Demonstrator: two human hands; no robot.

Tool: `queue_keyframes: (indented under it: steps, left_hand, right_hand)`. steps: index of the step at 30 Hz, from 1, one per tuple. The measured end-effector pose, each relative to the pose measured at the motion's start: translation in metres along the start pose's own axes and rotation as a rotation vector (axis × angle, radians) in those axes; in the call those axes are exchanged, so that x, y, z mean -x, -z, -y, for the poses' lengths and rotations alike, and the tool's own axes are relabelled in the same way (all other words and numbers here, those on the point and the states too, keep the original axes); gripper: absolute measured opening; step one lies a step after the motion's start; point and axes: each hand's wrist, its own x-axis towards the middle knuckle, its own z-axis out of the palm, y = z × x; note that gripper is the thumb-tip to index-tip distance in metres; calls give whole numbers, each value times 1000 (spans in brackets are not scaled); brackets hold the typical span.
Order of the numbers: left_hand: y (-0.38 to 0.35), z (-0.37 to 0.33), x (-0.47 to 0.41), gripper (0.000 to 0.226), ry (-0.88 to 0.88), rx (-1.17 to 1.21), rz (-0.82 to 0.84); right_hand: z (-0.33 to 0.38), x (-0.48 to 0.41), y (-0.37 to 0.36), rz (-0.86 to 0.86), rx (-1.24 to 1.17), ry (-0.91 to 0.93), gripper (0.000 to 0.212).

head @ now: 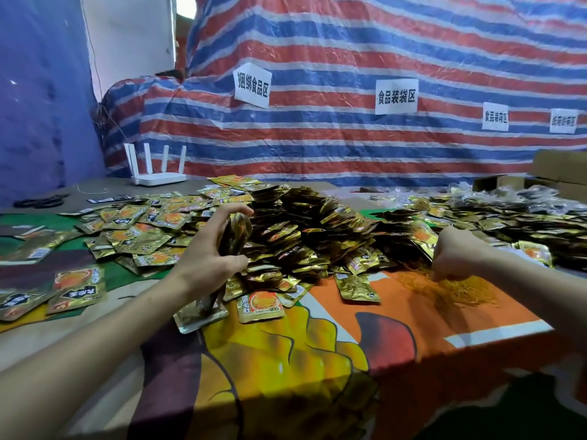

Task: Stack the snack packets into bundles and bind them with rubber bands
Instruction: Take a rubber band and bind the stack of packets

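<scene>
Striped tarpaulin (349, 42), red, blue and white, across the whole far wall; four paper labels (252, 85) fixed to it.

Table (286, 360), covered in a bright printed cloth, running from the near edge to the tarpaulin.

Heap of snack packets (301, 223), gold foil, piled at the table's middle and spilling flat to the left and far right.

Left hand (209, 249): forearm enters from the near left and rises over the cloth. The thumb is on the near side and the fingers arch over the far side, gripping a stack of packets (235, 233). The stack is held above the left flank of the heap, on edge, its long axis roughly upright with the top leaning right.

Right hand (454, 255): forearm enters from the right, knuckles up, fingers curled downward with the tips in the rubber bands (451, 290). Whether they pinch one I cannot tell.

Rubber bands: a yellow tangle on the orange cloth, near right of the heap.

Router (157, 173), white, four aerials upright, far left.

Scissors (41, 201), dark, flat on the far left edge.
</scene>
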Motion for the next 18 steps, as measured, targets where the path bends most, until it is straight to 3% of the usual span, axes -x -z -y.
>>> queue_keyframes:
  steps: [6,11,18]
  left_hand:
    - [20,2,-4,64,28,43,-63]
    - [30,10,-5,66,94,214,-105]
    - [38,35,1,78,186,430,-160]
  right_hand:
    - [7,1,23,10,-30,19,15]
    - [31,-1,33,-23,-123,37,11]
    - [97,1,24,-56,-185,231,8]
